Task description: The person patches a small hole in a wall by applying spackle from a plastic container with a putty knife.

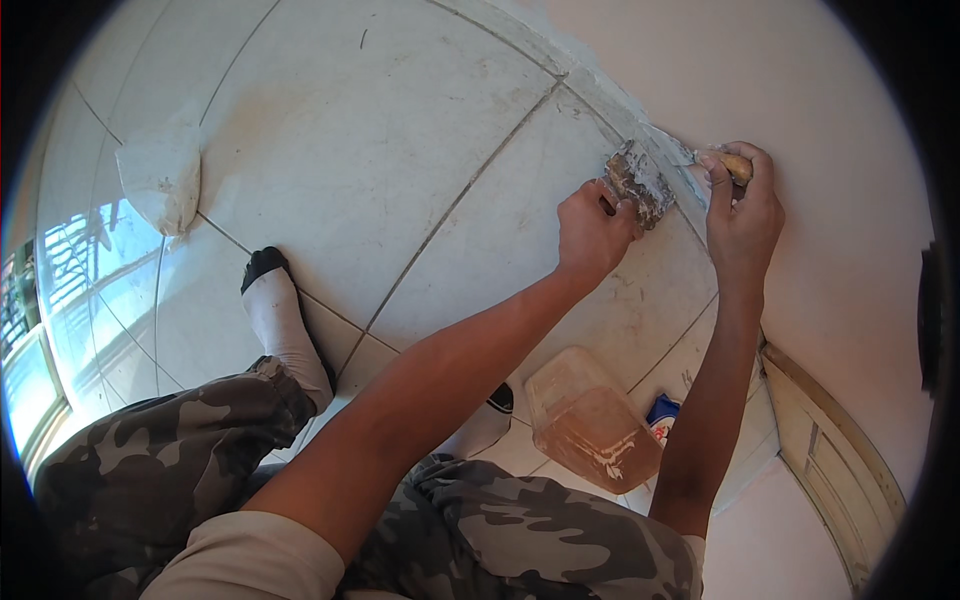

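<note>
My left hand (597,232) is closed on a flat scraper plate (640,184) smeared with grey-white filler, held just above the floor tiles beside the wall's foot. My right hand (748,212) grips the worn yellowish wooden handle of a putty knife (738,166). Its blade lies against the base of the pale pink wall (800,90), where a whitish smeared strip runs along the joint with the tiles. The blade is partly hidden by my fingers and the filler.
A clear plastic tub (590,425) with brownish contents stands by my foot, next to a blue-and-white packet (660,416). A whitish plastic bag (162,180) lies on the tiles at far left. A wooden door (815,445) is at lower right.
</note>
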Demonstrator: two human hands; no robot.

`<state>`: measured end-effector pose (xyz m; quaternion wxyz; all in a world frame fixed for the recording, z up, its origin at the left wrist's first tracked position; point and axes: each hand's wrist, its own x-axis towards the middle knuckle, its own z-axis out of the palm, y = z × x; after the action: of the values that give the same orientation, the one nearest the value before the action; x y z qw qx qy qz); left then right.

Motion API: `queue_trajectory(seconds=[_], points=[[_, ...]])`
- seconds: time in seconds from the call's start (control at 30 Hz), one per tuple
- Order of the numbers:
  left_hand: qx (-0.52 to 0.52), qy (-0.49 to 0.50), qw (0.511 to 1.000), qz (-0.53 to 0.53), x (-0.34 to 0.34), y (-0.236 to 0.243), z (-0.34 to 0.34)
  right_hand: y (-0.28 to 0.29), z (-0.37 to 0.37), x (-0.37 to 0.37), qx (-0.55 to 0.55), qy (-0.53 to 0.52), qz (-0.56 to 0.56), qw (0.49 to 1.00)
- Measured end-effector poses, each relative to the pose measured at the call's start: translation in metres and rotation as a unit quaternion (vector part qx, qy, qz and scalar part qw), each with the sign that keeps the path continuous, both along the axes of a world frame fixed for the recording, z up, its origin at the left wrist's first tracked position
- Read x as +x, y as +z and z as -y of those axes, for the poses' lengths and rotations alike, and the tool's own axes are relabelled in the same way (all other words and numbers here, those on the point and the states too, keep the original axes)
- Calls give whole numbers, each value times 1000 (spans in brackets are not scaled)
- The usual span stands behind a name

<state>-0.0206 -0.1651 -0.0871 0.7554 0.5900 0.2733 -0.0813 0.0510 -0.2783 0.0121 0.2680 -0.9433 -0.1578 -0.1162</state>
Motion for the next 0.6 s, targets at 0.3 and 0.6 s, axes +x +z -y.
queue_trajectory(seconds=[0.3, 0.6], points=[[5, -7, 1000, -3, -1, 3, -1, -6, -2, -1, -9, -2, 14, 1000], [-2, -6, 1000, 1, -2, 2, -2, 1, 0, 7, -17, -8, -2, 1000]])
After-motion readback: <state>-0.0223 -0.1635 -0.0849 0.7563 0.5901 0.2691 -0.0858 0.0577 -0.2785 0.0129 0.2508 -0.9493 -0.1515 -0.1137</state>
